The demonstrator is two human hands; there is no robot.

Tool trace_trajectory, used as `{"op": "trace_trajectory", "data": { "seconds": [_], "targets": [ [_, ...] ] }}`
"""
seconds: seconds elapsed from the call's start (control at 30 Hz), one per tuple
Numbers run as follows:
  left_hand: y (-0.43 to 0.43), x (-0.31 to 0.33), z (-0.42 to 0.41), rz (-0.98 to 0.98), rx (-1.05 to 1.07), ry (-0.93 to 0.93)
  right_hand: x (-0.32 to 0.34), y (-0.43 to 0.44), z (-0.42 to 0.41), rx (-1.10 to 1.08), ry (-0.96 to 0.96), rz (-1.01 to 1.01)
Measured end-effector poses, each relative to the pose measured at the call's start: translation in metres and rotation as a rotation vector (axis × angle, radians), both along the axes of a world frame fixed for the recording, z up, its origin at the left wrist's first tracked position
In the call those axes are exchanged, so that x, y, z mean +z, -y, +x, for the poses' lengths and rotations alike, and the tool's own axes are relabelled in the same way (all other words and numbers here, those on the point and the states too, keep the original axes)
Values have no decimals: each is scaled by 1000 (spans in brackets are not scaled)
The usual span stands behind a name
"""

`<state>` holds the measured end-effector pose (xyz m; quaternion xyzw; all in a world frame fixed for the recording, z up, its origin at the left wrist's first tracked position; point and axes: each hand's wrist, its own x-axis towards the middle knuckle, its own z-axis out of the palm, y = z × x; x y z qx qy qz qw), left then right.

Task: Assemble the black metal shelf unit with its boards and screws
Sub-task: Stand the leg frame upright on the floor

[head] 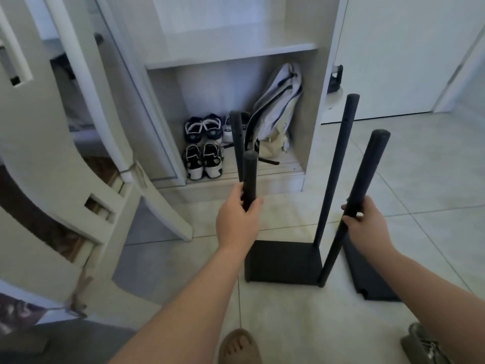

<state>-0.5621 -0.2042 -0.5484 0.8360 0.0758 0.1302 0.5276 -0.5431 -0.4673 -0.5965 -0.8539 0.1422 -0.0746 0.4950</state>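
Curling round the near-left post (pixel 249 177) and near-right post (pixel 366 169), left hand (pixel 237 219) and right hand (pixel 367 225) steady the upright frame (pixel 283 261); loose board (pixel 372 283) lies at 3 o'clock.

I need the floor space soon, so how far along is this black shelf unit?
Early. Done: four black metal posts stand on one square black bottom board on the tiled floor. In hand: the left hand grips the near-left post, the right hand the near-right post. Left: a second black board lies beside the unit, not yet mounted; no screws show.
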Motion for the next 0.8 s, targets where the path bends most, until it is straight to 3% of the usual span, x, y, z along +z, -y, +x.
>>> {"op": "trace_trajectory", "data": {
  "seconds": [0.33,0.5,0.8],
  "targets": [
    [16,-47,48,13,114,-66,-26,0,54,-70,-30,80],
    [18,-54,31,-13,163,-177,-24,5,52,15,-103,79],
    [8,-47,4,129,151,-229,-18,12,21,84,-68,-25]
  ]
}}
